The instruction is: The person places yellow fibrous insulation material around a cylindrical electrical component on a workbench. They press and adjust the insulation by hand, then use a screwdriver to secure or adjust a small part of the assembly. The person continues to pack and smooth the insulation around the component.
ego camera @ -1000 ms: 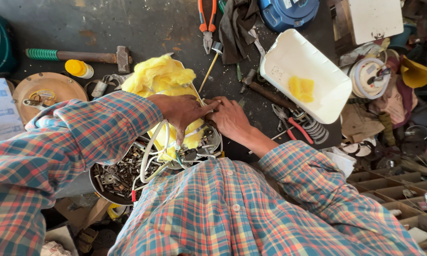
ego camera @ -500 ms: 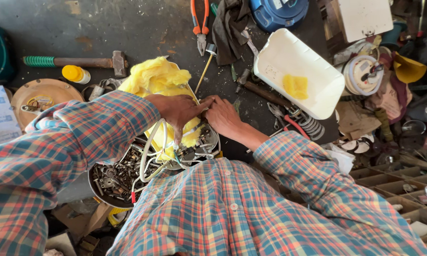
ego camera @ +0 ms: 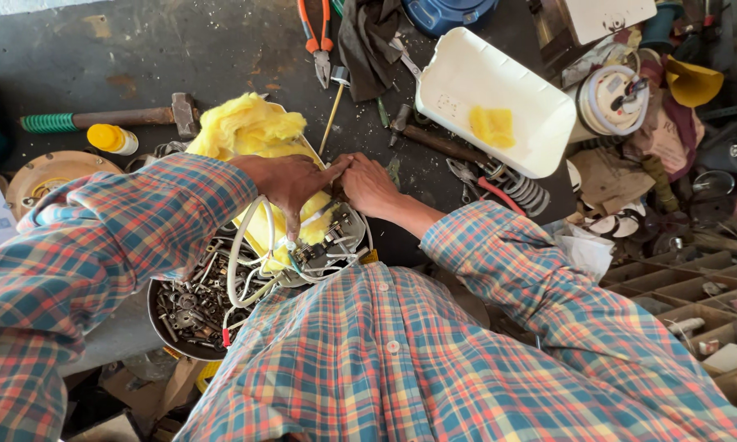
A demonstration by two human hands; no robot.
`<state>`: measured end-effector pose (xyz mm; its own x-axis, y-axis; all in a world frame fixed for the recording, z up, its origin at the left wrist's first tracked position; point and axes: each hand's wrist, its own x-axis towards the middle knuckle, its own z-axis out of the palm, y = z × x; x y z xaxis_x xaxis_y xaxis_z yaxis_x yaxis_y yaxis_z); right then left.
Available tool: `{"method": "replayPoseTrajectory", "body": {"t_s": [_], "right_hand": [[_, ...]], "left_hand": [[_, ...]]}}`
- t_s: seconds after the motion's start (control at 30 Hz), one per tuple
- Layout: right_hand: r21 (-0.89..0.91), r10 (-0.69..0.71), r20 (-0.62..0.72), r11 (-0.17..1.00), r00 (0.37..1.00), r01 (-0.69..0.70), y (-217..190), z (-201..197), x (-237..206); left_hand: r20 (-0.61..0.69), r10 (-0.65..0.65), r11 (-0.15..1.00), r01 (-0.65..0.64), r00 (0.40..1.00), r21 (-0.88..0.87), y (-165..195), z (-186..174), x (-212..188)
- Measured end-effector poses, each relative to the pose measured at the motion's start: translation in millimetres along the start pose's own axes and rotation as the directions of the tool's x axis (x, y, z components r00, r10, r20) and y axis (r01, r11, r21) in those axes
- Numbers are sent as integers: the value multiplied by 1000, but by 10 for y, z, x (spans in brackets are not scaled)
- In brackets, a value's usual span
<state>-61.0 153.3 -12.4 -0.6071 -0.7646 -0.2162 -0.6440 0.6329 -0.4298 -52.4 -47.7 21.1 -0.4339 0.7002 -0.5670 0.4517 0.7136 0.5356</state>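
Hands barely shifted since a second ago: both remain pinched together at the same spot, only the view has drifted. Left hand (ego camera: 290,182) fingers (ego camera: 329,170) meet right hand (ego camera: 368,184) fingers at the top edge of the round metal unit (ego camera: 335,237); they look closed on a small part there, but what it is can't be made out. Unit body lies just below the fingers, toward the torso, white wires (ego camera: 250,245) looping off to the left of them. Yellow insulation wad (ego camera: 250,131) sits under and beyond the left fingers. Bowl of screws (ego camera: 188,307) further left and nearer the body. Screwdriver (ego camera: 334,102) just beyond the fingers, long axis pointing away; right hand marginally nearer. White tray (ego camera: 499,98) well right on the tabletop (ego camera: 180,57).
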Motion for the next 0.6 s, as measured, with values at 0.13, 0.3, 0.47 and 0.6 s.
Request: {"method": "replayPoseTrajectory", "body": {"t_s": [0.13, 0.3, 0.47, 0.6], "right_hand": [[79, 54, 43, 995, 998, -58, -48, -75, -3], [-46, 93, 69, 995, 993, -90, -76, -143, 34], [-192, 41, 43, 981, 998, -32, -85, -178, 30], [-231, -8, 10, 973, 1000, 10, -119, -156, 3]], "left_hand": [[36, -15, 1000, 15, 999, -2, 20, -7, 12], [47, -54, 998, 53, 997, 21, 24, -22, 13], [45, -84, 996, 83, 995, 19, 31, -12, 28], [25, -79, 997, 79, 997, 26, 12, 13, 33]]}}
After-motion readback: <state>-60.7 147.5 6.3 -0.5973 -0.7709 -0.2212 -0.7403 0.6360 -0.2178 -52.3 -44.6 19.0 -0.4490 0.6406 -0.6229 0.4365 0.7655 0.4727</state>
